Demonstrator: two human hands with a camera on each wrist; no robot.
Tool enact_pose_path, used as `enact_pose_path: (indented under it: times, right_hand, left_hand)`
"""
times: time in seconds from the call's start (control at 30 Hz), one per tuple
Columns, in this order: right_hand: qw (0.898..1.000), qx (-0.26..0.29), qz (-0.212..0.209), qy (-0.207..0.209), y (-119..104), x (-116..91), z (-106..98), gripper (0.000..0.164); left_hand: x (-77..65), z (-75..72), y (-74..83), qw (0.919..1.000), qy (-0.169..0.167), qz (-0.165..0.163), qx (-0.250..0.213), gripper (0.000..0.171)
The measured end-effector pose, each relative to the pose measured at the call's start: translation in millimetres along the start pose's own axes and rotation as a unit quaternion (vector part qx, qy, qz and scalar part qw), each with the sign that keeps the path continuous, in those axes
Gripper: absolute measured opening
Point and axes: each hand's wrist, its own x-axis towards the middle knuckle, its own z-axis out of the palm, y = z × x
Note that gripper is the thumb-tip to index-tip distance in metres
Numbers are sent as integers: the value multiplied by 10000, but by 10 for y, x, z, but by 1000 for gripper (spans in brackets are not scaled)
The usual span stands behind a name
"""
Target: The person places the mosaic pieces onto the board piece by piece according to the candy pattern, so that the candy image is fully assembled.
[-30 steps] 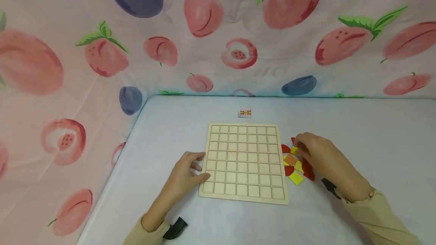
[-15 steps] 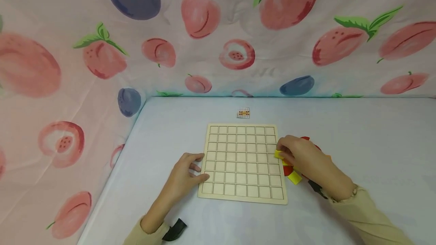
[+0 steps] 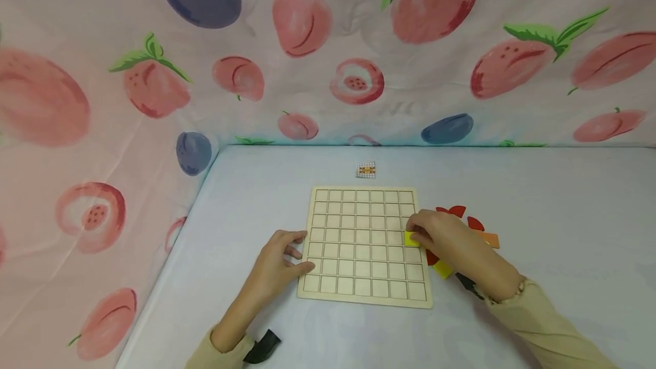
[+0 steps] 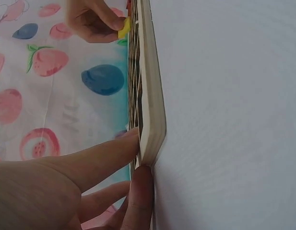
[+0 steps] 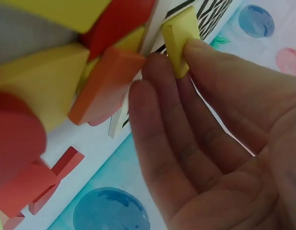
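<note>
My left hand (image 3: 277, 263) is at the left edge of a pale wooden grid board (image 3: 361, 254). In the left wrist view its thumb rests on the rim, and a fingertip touches the board's side. Thumb and fingers of my right hand (image 3: 453, 241) pinch a yellow square block (image 3: 411, 239) over the grid's right-hand column. The right wrist view shows this yellow block (image 5: 181, 36) tilted between the fingertips; whether it touches the board cannot be told. Beneath and beside the right hand lie red rounded pieces (image 3: 475, 224), an orange block (image 3: 492, 240) and another yellow block (image 3: 442, 269), partly hidden.
A small pattern card (image 3: 366, 169) lies behind the board on the white table (image 3: 266, 187). A fruit-printed cloth (image 3: 400, 84) hangs behind and to the left. Dark straps (image 3: 263, 346) show at both wrists.
My right hand has moved left from the loose pieces to the board's right side, carrying the yellow block it picked up. My left hand has stayed at the board's edge.
</note>
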Motion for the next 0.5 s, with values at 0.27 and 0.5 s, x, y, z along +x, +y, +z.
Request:
enact_pose_path:
  times: [0.27,0.5]
  right_hand:
    - [9988,-352,-183,296,51,0,63,16]
    - [9978,-375,-276,475,94,-13,11,19]
  left_hand:
    - [1,-2,-10,10000,4,46,3,61]
    - [1,-7,-7,10000,-40,9,-48,60]
